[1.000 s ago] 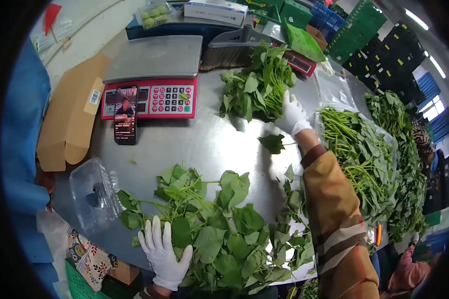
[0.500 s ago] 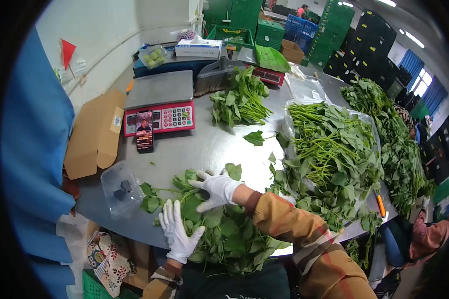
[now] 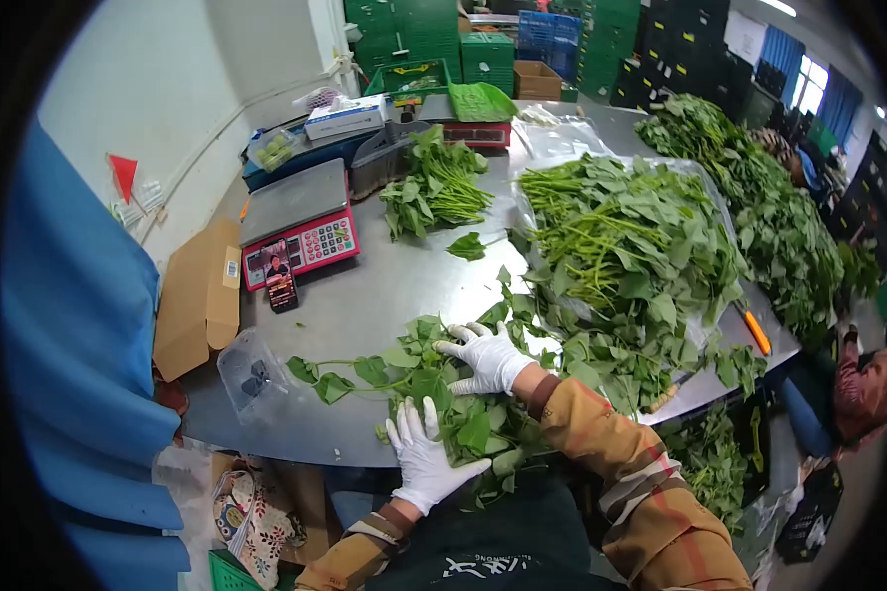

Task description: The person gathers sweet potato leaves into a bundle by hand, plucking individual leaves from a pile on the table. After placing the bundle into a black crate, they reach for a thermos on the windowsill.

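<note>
We had left hand (image 3: 424,459) and right hand (image 3: 489,358) both flat, fingers spread wide, gripping nothing, resting on the loose greens pile (image 3: 416,382) at the near edge of the tabletop (image 3: 384,288), red scale (image 3: 303,223) well apart, far left.

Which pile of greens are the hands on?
The small loose pile at the near table edge: left hand and right hand lie flat on it. The bundle by the scale and the big heap are untouched.

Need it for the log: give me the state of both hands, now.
Left hand: open, fingers spread, flat on the leafy greens.
Right hand: open, palm down on the same greens.
</note>
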Tool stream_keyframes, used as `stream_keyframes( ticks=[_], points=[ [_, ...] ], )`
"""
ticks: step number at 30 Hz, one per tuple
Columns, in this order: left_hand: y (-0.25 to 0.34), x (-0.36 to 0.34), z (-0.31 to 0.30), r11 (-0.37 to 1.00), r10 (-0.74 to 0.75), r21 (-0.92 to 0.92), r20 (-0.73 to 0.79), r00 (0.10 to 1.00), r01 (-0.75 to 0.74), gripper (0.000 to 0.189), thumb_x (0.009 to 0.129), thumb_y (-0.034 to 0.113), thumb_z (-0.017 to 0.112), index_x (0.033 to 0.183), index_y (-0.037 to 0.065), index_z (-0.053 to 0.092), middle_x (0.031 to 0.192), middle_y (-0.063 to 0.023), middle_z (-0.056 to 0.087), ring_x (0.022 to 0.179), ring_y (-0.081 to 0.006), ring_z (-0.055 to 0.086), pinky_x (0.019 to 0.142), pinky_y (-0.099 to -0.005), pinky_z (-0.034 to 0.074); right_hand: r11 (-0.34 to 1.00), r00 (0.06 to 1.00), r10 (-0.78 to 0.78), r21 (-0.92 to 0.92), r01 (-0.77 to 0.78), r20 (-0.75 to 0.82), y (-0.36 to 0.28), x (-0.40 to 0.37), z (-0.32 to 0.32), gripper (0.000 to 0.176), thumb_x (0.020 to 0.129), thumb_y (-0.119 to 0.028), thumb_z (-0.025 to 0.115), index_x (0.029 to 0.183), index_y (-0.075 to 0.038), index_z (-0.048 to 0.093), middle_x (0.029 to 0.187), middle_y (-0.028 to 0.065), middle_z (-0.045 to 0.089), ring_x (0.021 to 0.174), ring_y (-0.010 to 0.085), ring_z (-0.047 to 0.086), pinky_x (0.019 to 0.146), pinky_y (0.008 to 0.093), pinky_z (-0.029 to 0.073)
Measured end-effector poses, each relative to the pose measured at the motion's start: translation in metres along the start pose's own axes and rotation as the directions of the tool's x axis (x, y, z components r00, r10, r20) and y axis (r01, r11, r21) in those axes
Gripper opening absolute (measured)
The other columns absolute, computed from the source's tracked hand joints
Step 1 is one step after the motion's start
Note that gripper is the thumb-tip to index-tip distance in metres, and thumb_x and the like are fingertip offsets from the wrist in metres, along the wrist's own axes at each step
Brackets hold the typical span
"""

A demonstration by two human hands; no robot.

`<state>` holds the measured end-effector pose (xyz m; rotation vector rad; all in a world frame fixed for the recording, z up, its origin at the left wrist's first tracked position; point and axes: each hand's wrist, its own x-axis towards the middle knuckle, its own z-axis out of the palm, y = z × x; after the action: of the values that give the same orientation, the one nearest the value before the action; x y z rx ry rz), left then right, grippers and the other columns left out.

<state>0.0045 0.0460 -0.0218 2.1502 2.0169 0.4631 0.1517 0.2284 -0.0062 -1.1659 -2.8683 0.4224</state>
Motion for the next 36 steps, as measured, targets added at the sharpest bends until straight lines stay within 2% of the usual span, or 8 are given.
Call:
stream_keyframes(
  ticks=[7, 12, 16, 20, 24, 31, 33, 36],
  points=[
    [0.030, -0.001, 0.029, 0.997, 0.079, 0.035, -0.097, 0.992, -0.076, 0.125, 0.066, 0.063, 0.075, 0.150, -0.002, 0.008, 0.143, -0.0342, 0.025, 0.137, -0.0478, 0.022, 0.113, -0.0597, 0.011, 0.992, 0.992, 0.092, 0.088, -0.085, -0.082, 0.009, -0.032, 0.000, 0.070, 0.073, -0.051, 0.073, 0.136, -0.026, 0.053, 0.141, 0.0117, 0.047, 0.133, 0.0357, 0.040, 0.103, 0.0699, 0.028],
    [0.054, 0.003, 0.044, 0.988, 0.153, 0.050, -0.100, 0.983, -0.148, 0.115, 0.072, 0.053, 0.074, 0.150, -0.003, 0.010, 0.143, -0.0324, 0.027, 0.135, -0.0468, 0.025, 0.113, -0.0586, 0.014, 0.980, 0.970, 0.130, 0.175, -0.094, -0.205, 0.030, -0.067, 0.013, 0.060, 0.077, -0.046, 0.072, 0.129, -0.020, 0.057, 0.127, 0.0131, 0.054, 0.124, 0.0349, 0.046, 0.107, 0.0558, 0.033],
    [0.078, 0.005, 0.053, 0.979, 0.202, 0.006, -0.119, 0.972, -0.203, 0.107, 0.071, 0.035, 0.075, 0.150, -0.003, 0.013, 0.139, -0.0308, 0.032, 0.131, -0.0470, 0.030, 0.112, -0.0565, 0.020, 0.968, 0.919, 0.164, 0.240, -0.079, -0.359, 0.045, -0.103, 0.023, 0.045, 0.078, -0.033, 0.071, 0.117, -0.012, 0.061, 0.106, 0.0135, 0.059, 0.107, 0.0331, 0.054, 0.093, 0.0446, 0.043],
    [0.110, 0.005, 0.054, 0.969, 0.234, -0.074, -0.042, 0.971, -0.237, 0.103, 0.064, 0.012, 0.073, 0.149, -0.004, 0.017, 0.136, -0.0310, 0.036, 0.128, -0.0470, 0.034, 0.111, -0.0522, 0.026, 0.956, 0.886, 0.245, 0.252, -0.153, -0.394, 0.057, -0.144, 0.026, 0.038, 0.077, -0.022, 0.068, 0.112, -0.009, 0.061, 0.096, 0.0143, 0.061, 0.097, 0.0337, 0.058, 0.086, 0.0446, 0.047],
    [0.148, -0.003, 0.069, 0.927, 0.354, -0.121, -0.031, 0.935, -0.356, 0.092, 0.072, 0.013, 0.067, 0.149, -0.004, 0.019, 0.133, -0.0339, 0.037, 0.125, -0.0503, 0.036, 0.111, -0.0539, 0.026, 0.940, 0.878, 0.290, 0.288, -0.185, -0.381, 0.076, -0.198, 0.025, 0.037, 0.075, -0.018, 0.066, 0.110, -0.008, 0.061, 0.095, 0.0155, 0.062, 0.096, 0.0356, 0.058, 0.084, 0.0462, 0.048],
    [0.257, -0.030, 0.100, 0.824, 0.558, -0.255, 0.210, 0.803, -0.506, 0.109, 0.075, 0.033, 0.075, 0.146, -0.013, 0.007, 0.132, -0.0395, 0.036, 0.125, -0.0526, 0.037, 0.113, -0.0545, 0.023, 0.924, 0.898, 0.364, 0.223, -0.312, -0.249, 0.120, -0.320, -0.011, 0.041, 0.071, -0.018, 0.070, 0.110, -0.006, 0.065, 0.097, 0.0136, 0.065, 0.099, 0.0347, 0.058, 0.087, 0.0444, 0.048],
    [0.288, -0.034, 0.112, 0.725, 0.664, -0.422, 0.219, 0.714, -0.545, 0.105, 0.080, 0.036, 0.071, 0.145, -0.015, 0.006, 0.133, -0.0402, 0.036, 0.124, -0.0539, 0.037, 0.112, -0.0523, 0.026, 0.936, 0.900, 0.346, 0.164, -0.311, -0.267, 0.132, -0.350, -0.015, 0.040, 0.067, -0.015, 0.070, 0.106, -0.007, 0.067, 0.096, 0.0120, 0.066, 0.097, 0.0339, 0.058, 0.086, 0.0433, 0.048],
    [0.316, -0.034, 0.116, 0.612, 0.791, -0.510, 0.386, 0.475, -0.605, 0.097, 0.085, 0.043, 0.063, 0.146, -0.012, 0.012, 0.131, -0.0374, 0.041, 0.119, -0.0493, 0.045, 0.105, -0.0487, 0.035, 0.932, 0.905, 0.360, 0.041, -0.360, -0.227, 0.135, -0.387, -0.017, 0.032, 0.066, -0.011, 0.066, 0.098, -0.011, 0.069, 0.089, 0.0098, 0.064, 0.093, 0.0327, 0.057, 0.084, 0.0416, 0.047]
  ],
)
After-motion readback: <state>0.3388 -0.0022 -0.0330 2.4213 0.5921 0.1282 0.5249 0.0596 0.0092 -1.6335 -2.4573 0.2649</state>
